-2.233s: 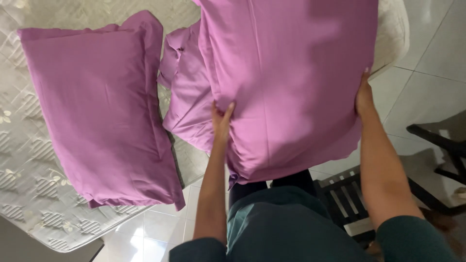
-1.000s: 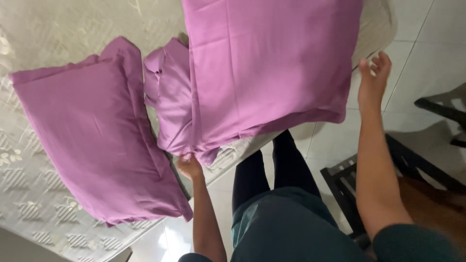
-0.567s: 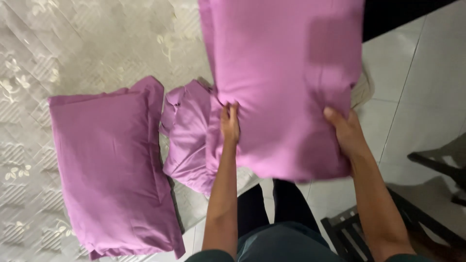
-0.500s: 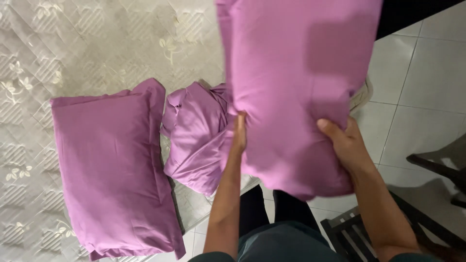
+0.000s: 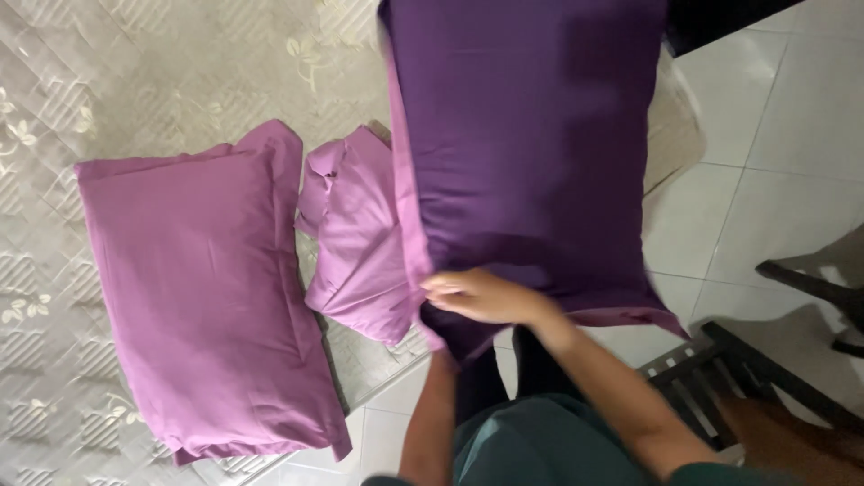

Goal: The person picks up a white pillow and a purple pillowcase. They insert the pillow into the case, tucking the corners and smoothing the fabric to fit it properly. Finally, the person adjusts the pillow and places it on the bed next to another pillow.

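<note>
I hold a large pillow in a purple case [image 5: 522, 153] upright over the corner of the bed. My right hand [image 5: 477, 297] is shut on the case's lower edge, near its left corner. My left forearm [image 5: 430, 405] reaches up under that same corner, and the fabric hides the hand. A crumpled purple cloth [image 5: 360, 243] lies on the mattress just left of the held pillow. Further left, a second pillow in a lilac case [image 5: 198, 297] lies flat.
The cream quilted mattress [image 5: 135, 72] with a flower pattern fills the left and top. White floor tiles [image 5: 765, 135] lie to the right. A dark slatted wooden piece [image 5: 747, 378] stands at the lower right, with another dark furniture part [image 5: 819, 279] at the right edge.
The pillow has swung up and now looks darker, in shadow. My right hand slid from its right side to the lower left edge. My left hand went out of sight beneath the fabric.
</note>
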